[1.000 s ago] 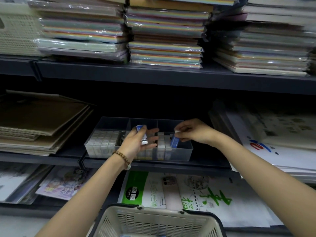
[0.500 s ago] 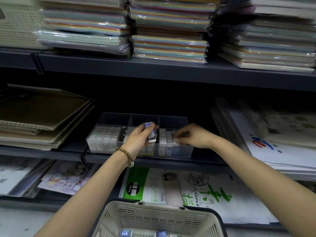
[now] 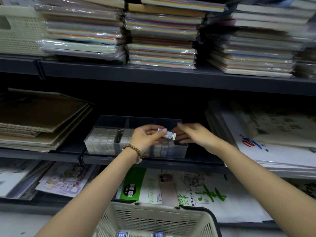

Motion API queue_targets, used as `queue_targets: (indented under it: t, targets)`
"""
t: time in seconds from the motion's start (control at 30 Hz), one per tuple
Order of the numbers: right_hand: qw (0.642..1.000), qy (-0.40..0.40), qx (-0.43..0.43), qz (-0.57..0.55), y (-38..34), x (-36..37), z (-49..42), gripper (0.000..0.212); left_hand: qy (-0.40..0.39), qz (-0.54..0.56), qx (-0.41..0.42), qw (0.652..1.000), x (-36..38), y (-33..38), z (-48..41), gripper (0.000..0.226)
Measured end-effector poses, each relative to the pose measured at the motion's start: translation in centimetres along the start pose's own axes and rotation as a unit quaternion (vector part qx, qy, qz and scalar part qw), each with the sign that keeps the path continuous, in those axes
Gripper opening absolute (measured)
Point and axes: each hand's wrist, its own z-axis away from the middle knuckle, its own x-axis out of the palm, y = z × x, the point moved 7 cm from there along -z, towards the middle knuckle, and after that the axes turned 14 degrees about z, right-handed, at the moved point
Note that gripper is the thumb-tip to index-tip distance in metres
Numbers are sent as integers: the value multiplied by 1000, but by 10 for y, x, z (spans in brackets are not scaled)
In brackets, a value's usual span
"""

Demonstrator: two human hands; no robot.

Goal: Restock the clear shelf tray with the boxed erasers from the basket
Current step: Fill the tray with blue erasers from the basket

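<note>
Paper stacks above clear tray, basket below, left hand pinching eraser

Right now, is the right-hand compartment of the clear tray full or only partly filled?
Partly filled: in the clear tray, boxed erasers line its front, while the back shows bare wall.

I'm seeing both forearms bare, no sleeves anywhere; my left hand has a brown wooden bead bracelet at the wrist, my right hand wears nothing.
</note>
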Motion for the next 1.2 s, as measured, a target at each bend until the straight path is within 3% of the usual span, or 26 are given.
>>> queue_targets:
  t: [0.17,0.27,0.4,0.6,0.8,0.93,1.1,1.2]
  targets:
    - [996,31,-10,-79,3,-14,7,18,-9,-67,55,996,16,1,-11,10]
    - [989,119,-9,-85,7,-39,3,13,-53,-236,142,960,19,7,-16,21]
    - [985,159,-30,60,10,-59,-11,12,-114,-462,138,869,10,-12,-22,47]
    - [961,121,-44,246,7,-34,-42,8,-162,-577,124,791,4,-31,-21,63]
    - [951,67,-51,298,14,-11,-51,8,-164,-595,150,773,4,-33,-21,62]
    - [948,100,-50,299,20,-9,-48,6,-160,-598,161,768,4,-35,-21,60]
    - [917,148,-83,362,19,-6,-43,10,-157,-600,164,767,3,-35,-20,61]
    - [935,165,-78,305,19,-11,-33,14,-162,-596,161,769,7,-31,-16,60]
